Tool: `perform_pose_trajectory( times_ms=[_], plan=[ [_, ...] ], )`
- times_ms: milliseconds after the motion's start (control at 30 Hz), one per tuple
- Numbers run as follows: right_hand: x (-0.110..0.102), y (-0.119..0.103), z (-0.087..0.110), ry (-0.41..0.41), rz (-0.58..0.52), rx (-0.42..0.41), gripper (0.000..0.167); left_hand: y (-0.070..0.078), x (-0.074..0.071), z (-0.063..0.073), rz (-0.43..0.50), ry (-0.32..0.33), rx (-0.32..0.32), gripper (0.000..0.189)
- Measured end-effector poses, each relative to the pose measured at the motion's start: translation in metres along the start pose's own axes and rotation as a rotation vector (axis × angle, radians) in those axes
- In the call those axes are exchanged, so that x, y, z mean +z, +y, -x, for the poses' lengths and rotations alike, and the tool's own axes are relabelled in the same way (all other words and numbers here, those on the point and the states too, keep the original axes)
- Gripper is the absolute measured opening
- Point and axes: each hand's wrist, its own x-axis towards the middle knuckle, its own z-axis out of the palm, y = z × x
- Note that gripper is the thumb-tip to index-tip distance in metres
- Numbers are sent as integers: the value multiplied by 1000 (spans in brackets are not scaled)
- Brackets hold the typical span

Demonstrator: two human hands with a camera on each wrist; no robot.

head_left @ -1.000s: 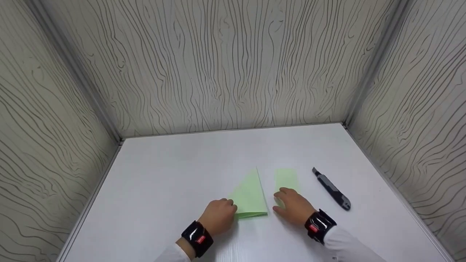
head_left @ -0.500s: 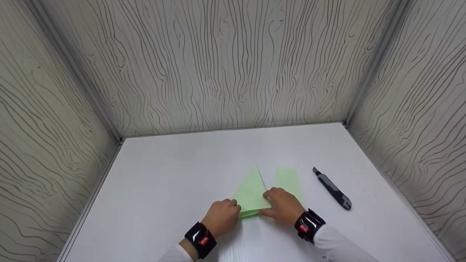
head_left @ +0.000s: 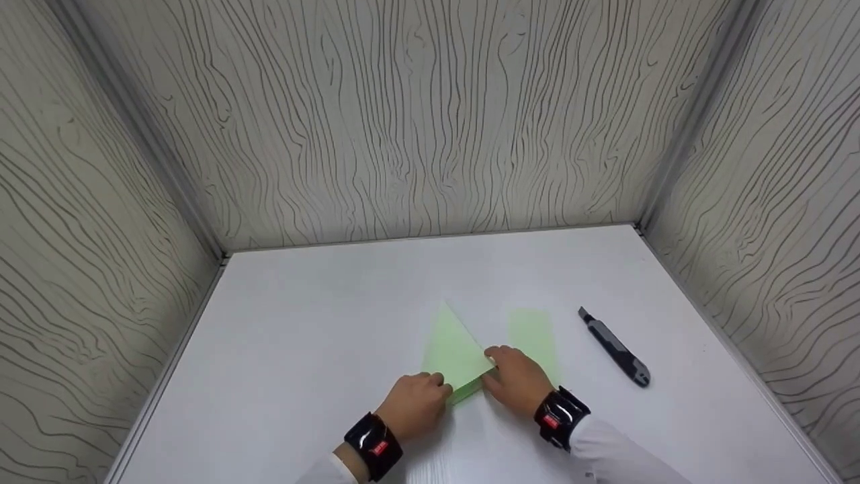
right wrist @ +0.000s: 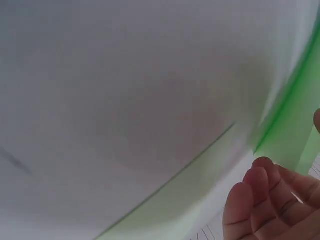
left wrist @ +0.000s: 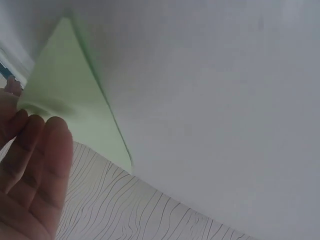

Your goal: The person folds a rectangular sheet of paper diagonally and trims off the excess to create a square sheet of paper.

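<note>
A light green sheet of paper, folded into a triangle (head_left: 453,346), is held between both hands near the front middle of the table. My left hand (head_left: 416,402) pinches its lower left corner; in the left wrist view the fingers (left wrist: 56,145) curl against the folded paper (left wrist: 65,75). At the lower right corner, my right hand (head_left: 519,380) pinches the paper between thumb and fingers. The near edge gapes a little, showing darker green inside the fold. Just beyond the right hand lies a flat green paper strip (head_left: 532,336), partly covered by that hand.
To the right, a black and grey utility knife (head_left: 615,349) lies on the white table (head_left: 322,316), its blade end pointing away. Wood-patterned panels (head_left: 403,121) enclose the table at the back and both sides.
My right hand has moved left from the paper strip to the folded triangle and gripped its corner. The triangle has turned, its tip swinging left and its right corner rising away from me.
</note>
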Motion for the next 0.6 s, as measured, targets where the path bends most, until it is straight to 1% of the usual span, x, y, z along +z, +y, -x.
perform_pose_trajectory(
  times_ms=[133, 200, 267, 333, 400, 467, 533, 567, 600],
  plan=[
    [-1, 3, -4, -30, -56, 63, 31, 0, 2, 0, 18, -9, 16, 5],
    [-2, 4, -6, -66, -145, 99, 39, 0, 2, 0, 24, -9, 24, 5],
    [-5, 6, -9, -118, -253, 133, 51, 0, 3, 1, 27, -7, 28, 5],
    [-8, 6, -11, -163, -346, 164, 69, 0, 2, 1, 37, -6, 28, 4],
    [-11, 5, -13, -208, -418, 193, 88, 0, 1, 0, 45, -5, 31, 5],
    [-14, 3, -15, -234, -458, 221, 99, 0, 0, -1, 51, -4, 36, 5],
    [-16, 1, -16, -247, -506, 261, 101, 1, -1, -2, 51, 2, 48, 5],
    [-17, 0, -16, -248, -532, 284, 98, 1, -1, -3, 49, 9, 56, 6],
    [-17, -1, -17, -254, -574, 307, 91, 1, 0, -3, 49, 13, 63, 6]
  ],
)
